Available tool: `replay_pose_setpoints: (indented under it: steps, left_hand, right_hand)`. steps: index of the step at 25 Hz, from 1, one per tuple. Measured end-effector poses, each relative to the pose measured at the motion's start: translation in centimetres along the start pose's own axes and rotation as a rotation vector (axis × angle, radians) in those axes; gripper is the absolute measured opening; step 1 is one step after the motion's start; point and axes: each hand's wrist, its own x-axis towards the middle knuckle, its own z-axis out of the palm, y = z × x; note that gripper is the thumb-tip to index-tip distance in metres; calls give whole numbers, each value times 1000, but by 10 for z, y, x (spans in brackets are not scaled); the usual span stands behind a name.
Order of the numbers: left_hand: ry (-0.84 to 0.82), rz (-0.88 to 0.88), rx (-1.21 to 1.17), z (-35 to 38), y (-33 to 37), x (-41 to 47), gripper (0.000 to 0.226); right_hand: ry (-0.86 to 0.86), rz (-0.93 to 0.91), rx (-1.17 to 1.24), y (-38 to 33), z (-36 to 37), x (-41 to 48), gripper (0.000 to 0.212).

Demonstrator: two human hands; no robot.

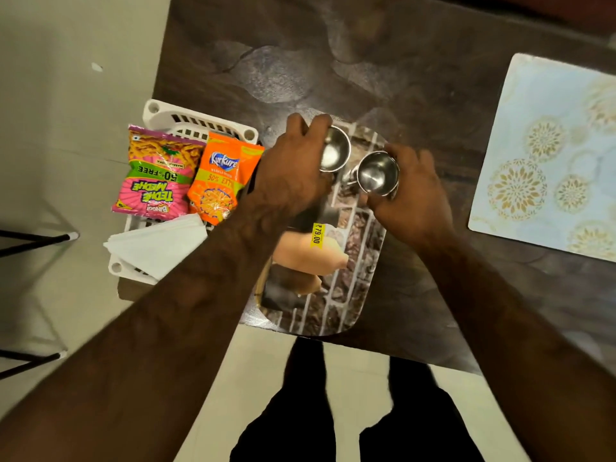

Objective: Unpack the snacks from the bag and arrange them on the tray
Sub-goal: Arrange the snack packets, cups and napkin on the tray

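Observation:
My left hand grips a steel cup and my right hand grips a second steel cup, both held just above the far end of a patterned tray on the dark table. Two beige bottle-like items with a yellow price sticker lie on the tray, partly hidden by my left forearm. A pink Bingo snack packet and an orange Kurkure packet lie on a white plastic basket to the left. No bag can be made out.
White paper napkins lie on the basket's near end. A pale blue floral placemat sits on the table at right. The table's front edge runs just below the tray; black chair legs stand at far left on the floor.

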Motion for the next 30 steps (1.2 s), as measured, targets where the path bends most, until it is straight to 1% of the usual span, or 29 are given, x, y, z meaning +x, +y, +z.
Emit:
replay_pose_setpoints:
  steps: [3,6,8,9,10,13,15,17,19,22,30]
  left_hand:
    - [40,-103,-194,7,3,-2,76]
    - [78,-280,-420,11,1,-2,70]
    - [95,-378,-586,13,-2,-4,63]
    - [101,-381,-596,13,-3,-6,63]
    - [105,-350,-548,11,-3,-7,67]
    - [77,-160,-350,1,0,-8,86]
    - [17,-85,-327,-5,0,-2,84]
    - [-30,-103,-394,-8,-1,3,78]
    - [-8,-144,-446,-6,0,2,75]
    - [43,-136,-456,-2,-2,-1,73]
    - [33,-119,-444,-1,-3,-3,74]
  right_hand:
    - [11,-95,113,3,-3,4,83]
    - [8,-97,281,2,-6,6,90]
    - [9,-95,339,3,-11,6,92]
    - [15,-92,340,4,-12,5,92]
    - [26,-86,316,5,-11,4,91]
    - [14,-57,249,3,-4,4,85]
    - [-8,-62,253,1,1,6,79]
    - [12,-72,220,1,2,10,75]
    - [20,-69,201,1,1,13,74]
    - [18,-78,172,2,1,13,77]
    - [18,-70,178,1,-1,10,78]
